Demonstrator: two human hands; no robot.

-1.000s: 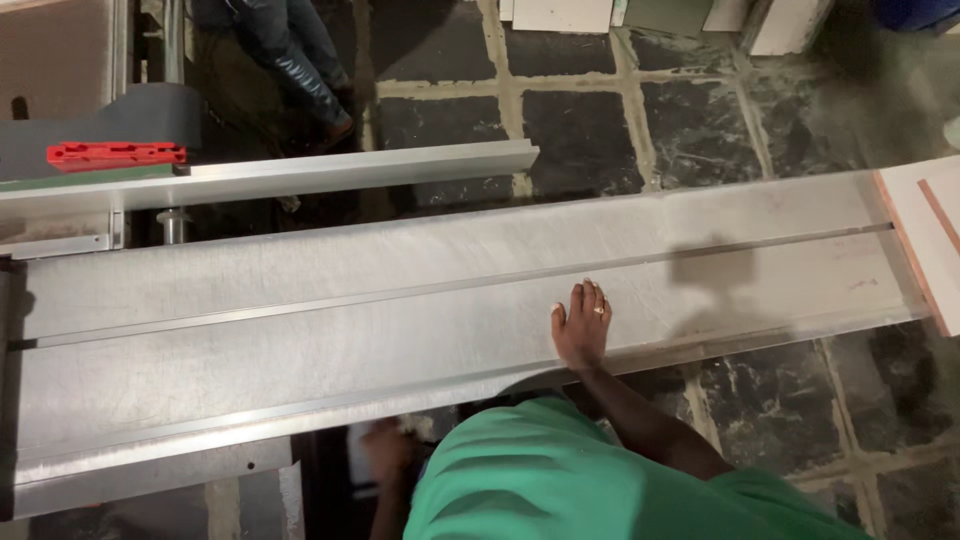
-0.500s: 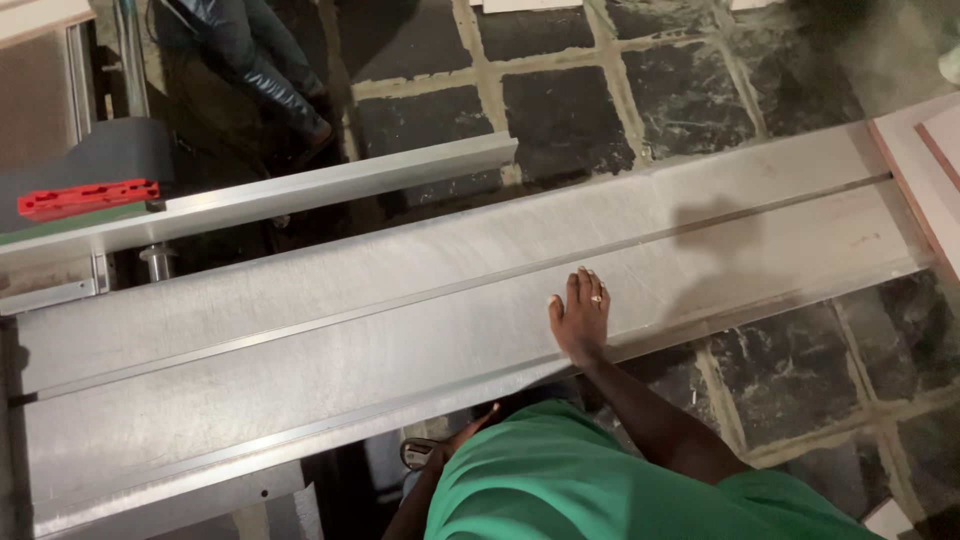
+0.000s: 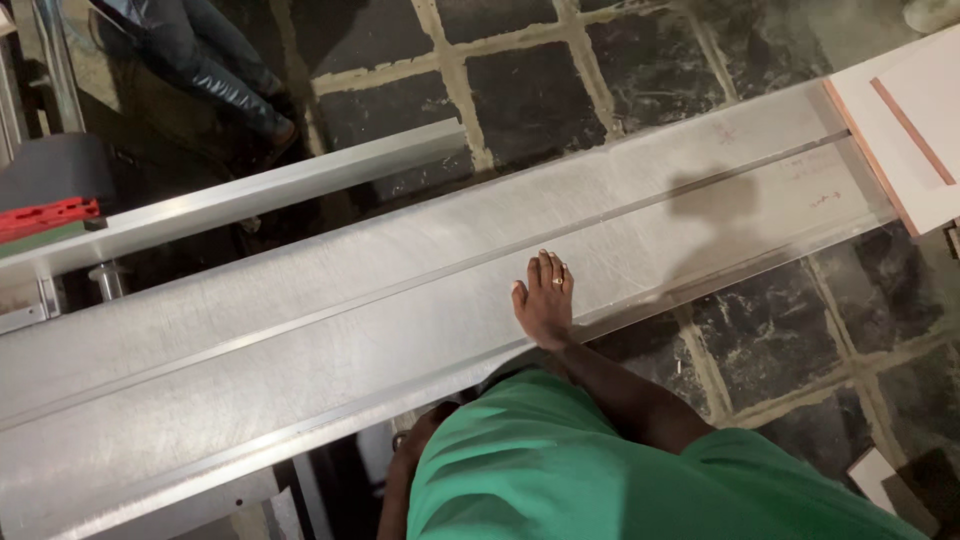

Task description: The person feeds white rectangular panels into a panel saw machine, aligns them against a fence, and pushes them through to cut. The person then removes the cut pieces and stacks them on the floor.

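Right hand (image 3: 543, 303) resting flat, fingers spread, holding nothing, on long metal panel (image 3: 300, 350) crossing centre frame; left hand (image 3: 425, 440) largely hidden at bottom, grip indeterminable. Pressing evenly, presumably, keeping panel steady.

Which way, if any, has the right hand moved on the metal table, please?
No. The right hand lies flat on the metal table, fingertips just short of its long groove, as before; only the camera shifted.
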